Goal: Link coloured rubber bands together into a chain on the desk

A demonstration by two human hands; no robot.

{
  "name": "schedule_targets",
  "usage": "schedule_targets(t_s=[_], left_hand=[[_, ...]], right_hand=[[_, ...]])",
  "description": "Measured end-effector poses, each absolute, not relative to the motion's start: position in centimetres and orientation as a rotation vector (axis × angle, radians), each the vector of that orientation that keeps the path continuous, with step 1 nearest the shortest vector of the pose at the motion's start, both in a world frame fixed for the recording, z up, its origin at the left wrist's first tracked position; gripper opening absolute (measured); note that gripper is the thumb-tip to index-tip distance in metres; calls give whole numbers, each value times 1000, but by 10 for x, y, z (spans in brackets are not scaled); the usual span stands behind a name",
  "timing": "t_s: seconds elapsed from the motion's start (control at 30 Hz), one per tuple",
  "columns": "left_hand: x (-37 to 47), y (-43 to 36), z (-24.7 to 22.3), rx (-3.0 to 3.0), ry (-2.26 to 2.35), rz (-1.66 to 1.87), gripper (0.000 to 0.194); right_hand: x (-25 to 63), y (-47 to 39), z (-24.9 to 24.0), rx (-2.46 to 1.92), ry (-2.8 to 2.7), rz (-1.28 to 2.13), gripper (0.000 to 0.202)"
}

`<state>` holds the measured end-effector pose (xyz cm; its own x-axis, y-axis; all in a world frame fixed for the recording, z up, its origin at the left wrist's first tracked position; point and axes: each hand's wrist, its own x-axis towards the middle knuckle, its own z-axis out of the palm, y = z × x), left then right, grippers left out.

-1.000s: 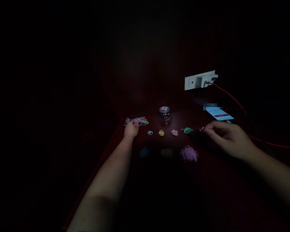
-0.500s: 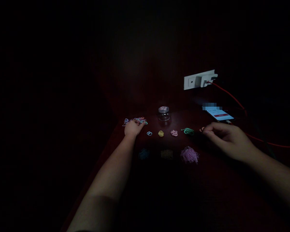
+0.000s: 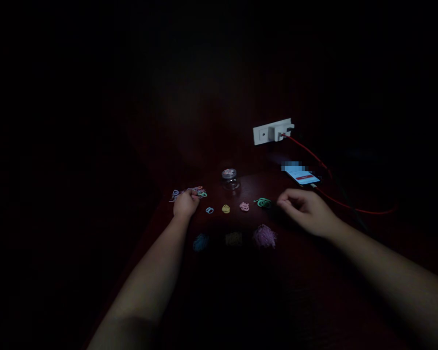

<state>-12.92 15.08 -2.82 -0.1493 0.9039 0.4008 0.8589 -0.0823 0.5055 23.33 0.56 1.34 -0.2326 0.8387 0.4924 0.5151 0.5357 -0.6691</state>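
Observation:
My left hand (image 3: pixel 186 203) rests at a mixed pile of coloured elastic bands (image 3: pixel 175 193), fingers drawn together; what they pinch is too dark to make out. To the right, my right hand (image 3: pixel 306 211) is closed, thumb and fingertips together just beside a green bunch of bands (image 3: pixel 264 203). Anything between those fingertips is hidden. Left of the green bunch lie pink bands (image 3: pixel 244 206), yellow bands (image 3: pixel 225 209) and light blue bands (image 3: pixel 209 210) in a row. Nearer to me are a blue heap (image 3: pixel 201 242), a brownish heap (image 3: pixel 234 238) and a purple heap of bands (image 3: pixel 265 236).
A clear lidded jar (image 3: pixel 229 179) stands behind the row on the dark red table (image 3: pixel 306 272). At the back right lies a lit phone (image 3: pixel 302 174). Its red cable (image 3: pixel 345 206) runs to a charger (image 3: pixel 280 132) in a white wall socket (image 3: pixel 262 134). The surroundings are very dark.
The view has shifted, moving everything leftward. Orange bands seen at my right fingertips before are now out of sight. My left hand stays at the mixed pile, its fingers drawn in slightly.

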Motion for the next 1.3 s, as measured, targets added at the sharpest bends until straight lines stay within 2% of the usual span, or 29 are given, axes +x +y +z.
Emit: schedule_targets(t_s=[0.4,0.77,1.3], left_hand=[[-128,119,-24,2128,2158,968,15],[-124,81,-17,2135,2143,864,24],[-131,91,-22,2004,1919,1084,36]], right_hand=[[231,3,17,-1039,-1940,502,24],[225,6,6,-1016,-2028,503,22],[220,2,1,-1078,-2100,608,10]])
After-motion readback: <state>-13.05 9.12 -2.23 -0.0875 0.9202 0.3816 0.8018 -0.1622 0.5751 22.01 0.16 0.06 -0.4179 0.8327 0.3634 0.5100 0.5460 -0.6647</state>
